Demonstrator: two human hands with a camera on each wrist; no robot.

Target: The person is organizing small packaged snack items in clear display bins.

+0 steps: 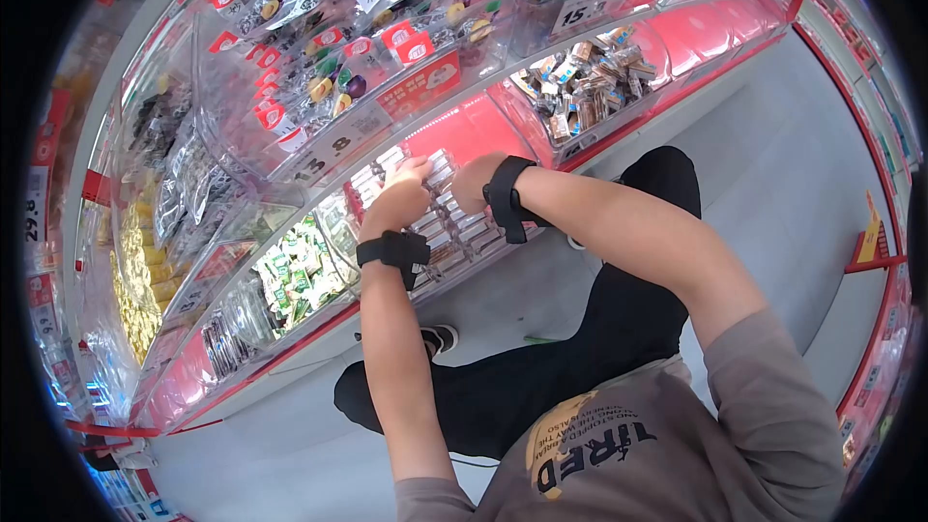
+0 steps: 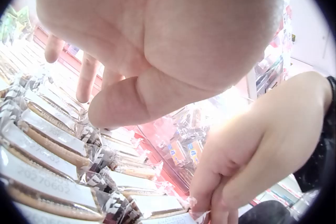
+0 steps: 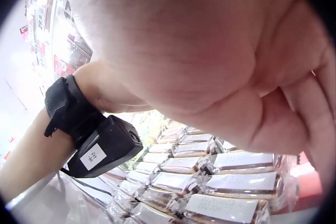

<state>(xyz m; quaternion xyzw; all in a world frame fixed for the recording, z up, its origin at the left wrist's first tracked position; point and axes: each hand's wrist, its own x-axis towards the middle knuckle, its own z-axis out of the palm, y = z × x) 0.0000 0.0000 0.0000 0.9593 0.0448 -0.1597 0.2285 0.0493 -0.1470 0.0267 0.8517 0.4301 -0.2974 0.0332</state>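
Note:
Rows of individually wrapped biscuit-like packets (image 2: 47, 145) with white labels lie side by side in a clear-fronted bin. My left hand (image 1: 398, 195) reaches over the rows, palm down. In the left wrist view its fingers (image 2: 86, 79) are loosely extended and apart, and its thumb bends above the packets with nothing between. My right hand (image 1: 476, 184) is beside it at the end of the rows. In the left wrist view, the right hand's fingers (image 2: 212, 187) point down beside clear wrapper ends; their tips are hidden, so I cannot tell whether they pinch a packet.
Right of the packets, a red bin floor (image 1: 474, 126) shows, then a bin of brown-wrapped snacks (image 1: 585, 82). Green-and-white packets (image 1: 295, 266) fill the bin to the left. Above, a clear shelf front with a price tag (image 1: 333, 147) overhangs the hands.

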